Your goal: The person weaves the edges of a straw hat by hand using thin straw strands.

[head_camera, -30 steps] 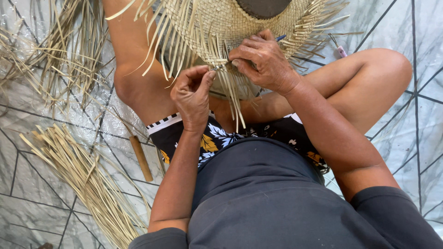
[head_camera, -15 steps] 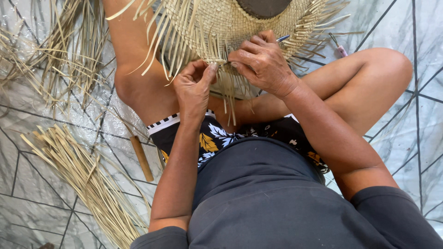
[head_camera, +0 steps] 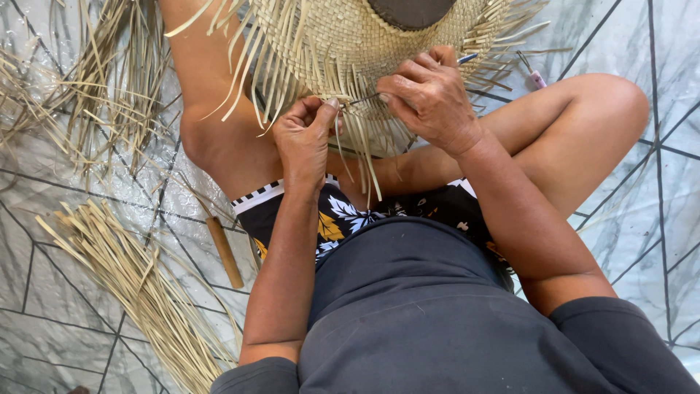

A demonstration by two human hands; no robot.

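Note:
A woven straw hat (head_camera: 335, 36) with loose strand ends around its brim rests across my knees. My left hand (head_camera: 305, 138) pinches a straw strand at the brim's near edge. Just to its right, my right hand (head_camera: 430, 98) grips a thin metal tool with a blue handle (head_camera: 467, 58), its tip pointing left into the weave toward my left fingers. The two hands are almost touching. The hat's dark crown opening (head_camera: 408, 11) shows at the top edge.
A bundle of straw strips (head_camera: 138, 284) lies on the patterned floor at lower left, more loose straw (head_camera: 95, 95) at upper left. A wooden stick (head_camera: 224, 252) lies beside my thigh. A small pink-handled tool (head_camera: 532, 71) lies beyond my right knee.
My left hand has risen from below the brim up to its edge and closed its fingers on a strand. My right hand has stayed in place with the tool.

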